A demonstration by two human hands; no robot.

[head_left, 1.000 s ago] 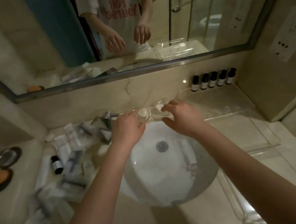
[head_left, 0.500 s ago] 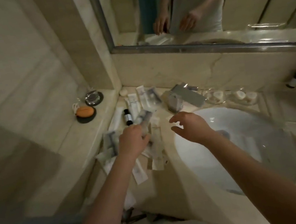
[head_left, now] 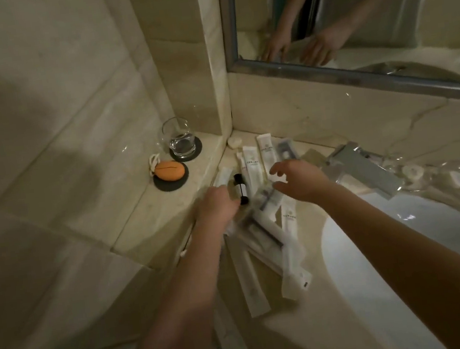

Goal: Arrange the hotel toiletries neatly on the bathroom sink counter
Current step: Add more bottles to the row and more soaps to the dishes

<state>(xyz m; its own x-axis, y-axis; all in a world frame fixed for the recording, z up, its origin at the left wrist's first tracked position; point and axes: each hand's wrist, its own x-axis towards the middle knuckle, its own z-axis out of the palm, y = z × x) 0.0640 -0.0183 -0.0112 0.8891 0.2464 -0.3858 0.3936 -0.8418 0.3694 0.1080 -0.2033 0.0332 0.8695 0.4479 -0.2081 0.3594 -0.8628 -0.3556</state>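
A loose heap of white wrapped toiletry packets (head_left: pixel 269 236) lies on the marble counter (head_left: pixel 321 302) left of the white sink (head_left: pixel 410 262). Among them lies a small black-capped bottle (head_left: pixel 241 189). More packets (head_left: pixel 265 152) stand in a row near the back corner. My left hand (head_left: pixel 218 209) rests on the heap's left side beside the bottle, fingers curled down onto the packets; what it grips is hidden. My right hand (head_left: pixel 301 179) hovers over the heap with its fingers spread and nothing in them.
On the raised ledge at the left stand a glass (head_left: pixel 178 137) on a dark coaster and an orange soap-like thing (head_left: pixel 169 170) on a dark dish. A metal tap (head_left: pixel 365 169) and clear wrapped items (head_left: pixel 440 179) sit behind the sink. A mirror (head_left: pixel 348 12) hangs above.
My view has swung left from the sink to the counter corner. Both hands left the wrapped items behind the sink and came over the heap of packets; my left hand moved further back.
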